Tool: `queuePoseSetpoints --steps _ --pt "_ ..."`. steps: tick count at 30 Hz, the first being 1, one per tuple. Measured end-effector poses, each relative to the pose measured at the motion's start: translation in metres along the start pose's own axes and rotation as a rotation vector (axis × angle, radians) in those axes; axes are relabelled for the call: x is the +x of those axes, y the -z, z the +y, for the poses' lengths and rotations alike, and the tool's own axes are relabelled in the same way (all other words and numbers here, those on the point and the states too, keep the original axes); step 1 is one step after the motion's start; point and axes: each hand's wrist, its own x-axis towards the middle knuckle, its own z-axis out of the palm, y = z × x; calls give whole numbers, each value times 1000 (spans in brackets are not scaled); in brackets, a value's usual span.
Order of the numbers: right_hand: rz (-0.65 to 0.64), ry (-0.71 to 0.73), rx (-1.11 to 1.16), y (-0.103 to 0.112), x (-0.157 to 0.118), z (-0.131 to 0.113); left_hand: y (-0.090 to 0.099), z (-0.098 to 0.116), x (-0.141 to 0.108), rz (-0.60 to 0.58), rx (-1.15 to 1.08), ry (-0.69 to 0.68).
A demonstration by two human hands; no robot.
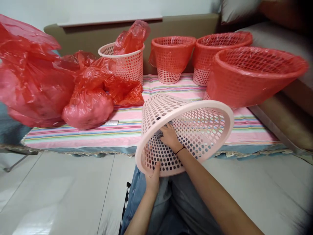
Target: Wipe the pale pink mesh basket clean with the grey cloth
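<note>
Basket [192, 137] around right hand [170, 136], rim [171, 116] in left hand [153, 179].

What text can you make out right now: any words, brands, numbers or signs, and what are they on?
No text can be read.
Pale slip on the striped cloth: too small to tell if it is printed.
Black item beside the leg: white marks, but I cannot tell whether they are letters or a pattern.
Held basket: no lettering shows.
</note>
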Motion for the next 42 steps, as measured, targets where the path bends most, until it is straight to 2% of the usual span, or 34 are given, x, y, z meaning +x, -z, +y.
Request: queuePoseSetpoints --steps 5,9,13,18,23,27,31,34,36,39,40,42 --pt "18 -23 23 3 -1 3 -11 1 11 -49 -93 -40" --pt "20 -25 31 3 -5 5 -15 -25 -2 -112 -19 -52" --pt "20 -31 26 4 -8 3 -11 -50 -10 -112 119 -60" --pt "1 -22 6 10 -22 -6 -2 -53 -4 -58 109 -62" --pt "-24 -25 6 22 -67 -22 2 -48 -2 -41 18 -6" --pt "-74 -24 64 34 -128 -34 7 -53 -3 -63 20 61" --pt "-64 9 144 37 -192 -38 9 -62 -3 -106 10 102" --pt "-150 64 212 35 -225 -37 6 -65 0 -67 -30 128" --pt "-248 78 270 38 -233 -41 4 -65 2 -54 -61 140" --pt "-364 9 344 56 -227 -53 1 -62 3 -26 -157 158" --pt "-362 -20 378 65 -222 -58 0 -61 4 -18 -188 167" --pt "-259 -78 468 85 -208 -66 -2 -59 4 11 -216 187"
